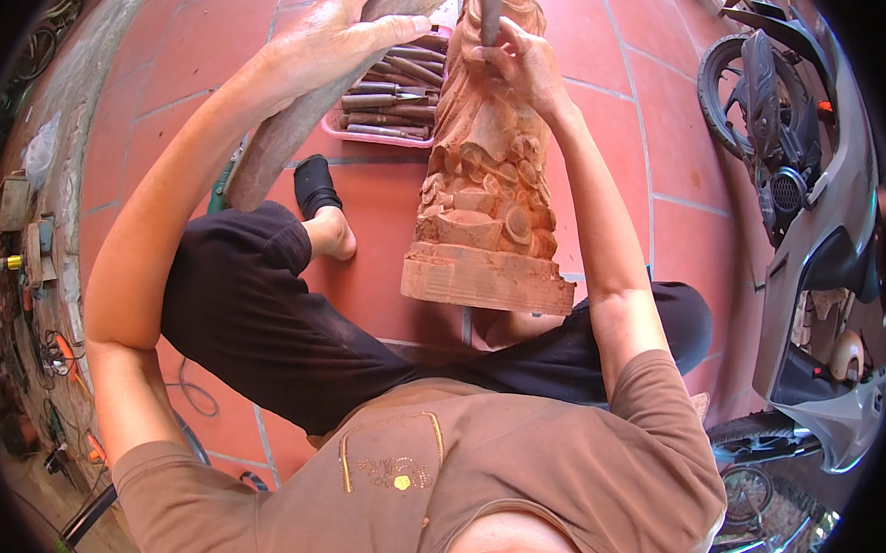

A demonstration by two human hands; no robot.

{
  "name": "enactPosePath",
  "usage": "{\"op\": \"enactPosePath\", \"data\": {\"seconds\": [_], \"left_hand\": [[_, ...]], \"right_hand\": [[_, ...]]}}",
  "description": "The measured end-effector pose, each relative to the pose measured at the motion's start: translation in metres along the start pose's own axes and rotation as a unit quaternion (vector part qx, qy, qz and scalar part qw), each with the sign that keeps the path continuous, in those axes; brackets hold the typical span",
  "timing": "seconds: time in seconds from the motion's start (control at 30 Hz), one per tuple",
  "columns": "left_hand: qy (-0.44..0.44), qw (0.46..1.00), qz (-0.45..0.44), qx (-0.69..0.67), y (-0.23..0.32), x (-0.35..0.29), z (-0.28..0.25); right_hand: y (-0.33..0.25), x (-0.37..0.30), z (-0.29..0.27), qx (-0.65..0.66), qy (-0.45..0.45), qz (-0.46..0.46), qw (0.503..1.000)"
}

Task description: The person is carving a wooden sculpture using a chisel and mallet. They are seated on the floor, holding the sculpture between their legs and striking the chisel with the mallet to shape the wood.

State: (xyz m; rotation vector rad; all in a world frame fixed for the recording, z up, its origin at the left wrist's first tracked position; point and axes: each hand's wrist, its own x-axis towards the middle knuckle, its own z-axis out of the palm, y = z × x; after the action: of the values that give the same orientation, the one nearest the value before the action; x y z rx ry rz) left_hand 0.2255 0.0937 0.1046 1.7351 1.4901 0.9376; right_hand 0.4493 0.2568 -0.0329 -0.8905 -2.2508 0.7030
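My left hand (pixel 336 47) is wrapped round a long, thick wooden bar (pixel 281 150), its thumb lying across the wood. The bar slants from beside my left knee up to the top edge, where its far end is cut off. My right hand (pixel 524 67) pinches a dark, round-shanked chisel (pixel 490 16), which stands upright against the upper part of a carved wooden statue (pixel 489 189). The chisel's lower tip is hidden by my fingers. Reddish-brown, with deep relief, the statue lies between my legs, its flat base toward me.
Left of the statue, a pink basket (pixel 329 125) holds several chisels. A green-handled tool (pixel 220 188) lies near my left knee. Along the right stands a motorbike (pixel 810 207). Tools and cables crowd the left wall; red tiles (pixel 607 148) cover the floor.
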Motion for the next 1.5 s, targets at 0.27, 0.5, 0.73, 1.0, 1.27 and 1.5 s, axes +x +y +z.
{"op": "enactPosePath", "data": {"seconds": [0.27,0.5,0.73,1.0,1.27,1.5], "left_hand": [[-0.004,1.000,-0.004,0.015,0.009,0.000,-0.001],[0.045,0.992,0.064,0.099,-0.036,0.003,0.013],[0.064,0.992,-0.105,0.042,-0.010,-0.002,0.004],[0.033,0.996,-0.085,-0.017,-0.026,-0.004,0.007],[0.000,0.989,-0.145,-0.041,-0.022,-0.006,0.017],[0.036,0.996,-0.059,0.056,-0.030,-0.006,0.016]], "right_hand": [[-0.018,0.005,-0.003,-0.109,-0.077,0.005,0.991],[-0.026,0.007,-0.003,-0.154,-0.098,0.005,0.983],[-0.024,0.005,-0.003,-0.150,-0.090,0.011,0.985],[-0.024,0.004,-0.002,-0.138,-0.087,-0.002,0.987],[-0.025,0.004,-0.003,-0.126,-0.090,0.005,0.988],[-0.024,0.003,-0.006,-0.128,-0.074,-0.004,0.989]]}}
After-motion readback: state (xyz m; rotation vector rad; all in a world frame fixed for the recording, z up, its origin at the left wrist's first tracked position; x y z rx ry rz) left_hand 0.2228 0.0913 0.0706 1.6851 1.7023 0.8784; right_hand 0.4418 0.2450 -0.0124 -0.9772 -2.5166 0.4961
